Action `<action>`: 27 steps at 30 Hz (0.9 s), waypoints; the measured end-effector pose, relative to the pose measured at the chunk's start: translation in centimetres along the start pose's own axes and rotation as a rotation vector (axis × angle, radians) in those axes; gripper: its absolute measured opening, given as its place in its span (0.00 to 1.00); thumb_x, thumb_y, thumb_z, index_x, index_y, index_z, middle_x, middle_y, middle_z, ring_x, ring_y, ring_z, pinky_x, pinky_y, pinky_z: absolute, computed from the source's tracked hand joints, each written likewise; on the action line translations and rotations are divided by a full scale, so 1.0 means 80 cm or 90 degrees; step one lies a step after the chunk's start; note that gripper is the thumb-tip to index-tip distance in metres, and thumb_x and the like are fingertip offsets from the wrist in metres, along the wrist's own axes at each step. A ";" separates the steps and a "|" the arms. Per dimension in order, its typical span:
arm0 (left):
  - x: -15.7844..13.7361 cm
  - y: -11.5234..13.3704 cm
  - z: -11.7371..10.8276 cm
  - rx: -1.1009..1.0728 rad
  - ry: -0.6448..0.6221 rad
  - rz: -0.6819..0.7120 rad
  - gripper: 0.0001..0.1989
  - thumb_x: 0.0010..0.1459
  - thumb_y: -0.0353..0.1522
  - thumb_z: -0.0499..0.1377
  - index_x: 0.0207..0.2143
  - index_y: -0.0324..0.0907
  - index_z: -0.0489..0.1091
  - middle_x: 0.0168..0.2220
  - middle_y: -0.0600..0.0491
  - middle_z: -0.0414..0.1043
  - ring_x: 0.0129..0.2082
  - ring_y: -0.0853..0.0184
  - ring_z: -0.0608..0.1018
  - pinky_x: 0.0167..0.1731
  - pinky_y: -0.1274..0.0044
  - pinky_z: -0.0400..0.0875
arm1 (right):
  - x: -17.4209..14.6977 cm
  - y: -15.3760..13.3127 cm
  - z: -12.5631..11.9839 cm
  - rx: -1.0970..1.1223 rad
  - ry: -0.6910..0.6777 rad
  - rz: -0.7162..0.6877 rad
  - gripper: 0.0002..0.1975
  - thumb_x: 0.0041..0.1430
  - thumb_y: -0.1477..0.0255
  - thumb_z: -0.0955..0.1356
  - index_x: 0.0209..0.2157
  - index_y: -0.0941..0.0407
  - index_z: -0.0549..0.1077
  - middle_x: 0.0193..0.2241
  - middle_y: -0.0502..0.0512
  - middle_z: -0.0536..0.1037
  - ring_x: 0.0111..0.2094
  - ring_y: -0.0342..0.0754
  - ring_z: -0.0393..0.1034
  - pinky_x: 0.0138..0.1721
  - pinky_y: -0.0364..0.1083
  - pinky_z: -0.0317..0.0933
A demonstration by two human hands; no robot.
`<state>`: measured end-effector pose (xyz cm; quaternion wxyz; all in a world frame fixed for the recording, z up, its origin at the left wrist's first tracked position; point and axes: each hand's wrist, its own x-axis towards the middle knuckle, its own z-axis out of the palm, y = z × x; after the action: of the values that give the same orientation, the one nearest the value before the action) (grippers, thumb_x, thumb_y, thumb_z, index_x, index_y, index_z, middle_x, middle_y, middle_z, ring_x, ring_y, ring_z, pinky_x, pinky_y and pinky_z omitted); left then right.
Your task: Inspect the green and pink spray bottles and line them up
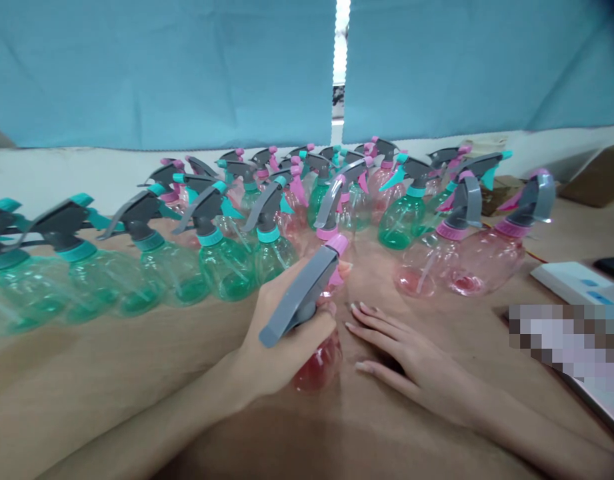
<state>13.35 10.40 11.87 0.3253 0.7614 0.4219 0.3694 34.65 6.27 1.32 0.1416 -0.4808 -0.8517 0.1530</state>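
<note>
My left hand [281, 333] is wrapped around the neck of a pink spray bottle [319, 367], just under its grey trigger head with the pink nozzle. The bottle is upright at the front middle of the table, its nozzle facing away from me. Beside it, my right hand [407, 347] lies on the tabletop with fingers stretched out and holds nothing. Behind the right hand stand two more pink spray bottles [421, 263]. A row of green spray bottles [229, 267] with grey and turquoise heads runs to the left of my left hand.
More green and pink spray bottles crowd the back of the wooden table [211, 427]. At the right lie a white box-like device [571, 283], a dark object [611, 267] and a partly blurred flat item [581, 360]. A cardboard box [597, 173] sits at the back right, before a blue curtain [161, 73].
</note>
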 end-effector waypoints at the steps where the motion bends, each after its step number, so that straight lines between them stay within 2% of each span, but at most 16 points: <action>1: 0.000 -0.001 0.000 -0.004 0.000 0.008 0.04 0.48 0.29 0.53 0.29 0.47 0.62 0.25 0.60 0.64 0.24 0.68 0.68 0.27 0.77 0.66 | 0.000 0.000 0.000 -0.001 0.000 -0.001 0.28 0.66 0.56 0.58 0.62 0.54 0.59 0.65 0.53 0.54 0.66 0.51 0.45 0.63 0.57 0.49; 15: 0.002 -0.003 0.002 0.002 0.016 0.042 0.05 0.47 0.27 0.52 0.27 0.46 0.61 0.24 0.60 0.64 0.23 0.69 0.68 0.24 0.77 0.62 | 0.000 0.000 0.000 -0.016 -0.002 -0.007 0.28 0.67 0.56 0.58 0.63 0.54 0.59 0.65 0.53 0.53 0.66 0.51 0.45 0.63 0.57 0.49; 22: 0.004 -0.001 0.010 -0.017 0.022 0.072 0.04 0.49 0.28 0.52 0.28 0.47 0.62 0.25 0.59 0.62 0.24 0.68 0.67 0.27 0.76 0.67 | -0.002 0.000 0.002 0.008 0.015 0.001 0.27 0.66 0.57 0.60 0.62 0.54 0.60 0.65 0.54 0.56 0.65 0.53 0.47 0.62 0.58 0.50; 27: 0.004 0.002 0.009 0.015 0.002 0.034 0.02 0.49 0.30 0.52 0.27 0.46 0.62 0.26 0.58 0.65 0.26 0.67 0.68 0.28 0.75 0.68 | 0.000 -0.001 0.001 0.014 0.015 -0.002 0.27 0.66 0.57 0.60 0.63 0.54 0.59 0.65 0.55 0.56 0.65 0.53 0.47 0.62 0.58 0.50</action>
<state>14.15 10.50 11.75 0.3055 0.7758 0.4063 0.3737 34.54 6.24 1.29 0.1571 -0.4798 -0.8488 0.1569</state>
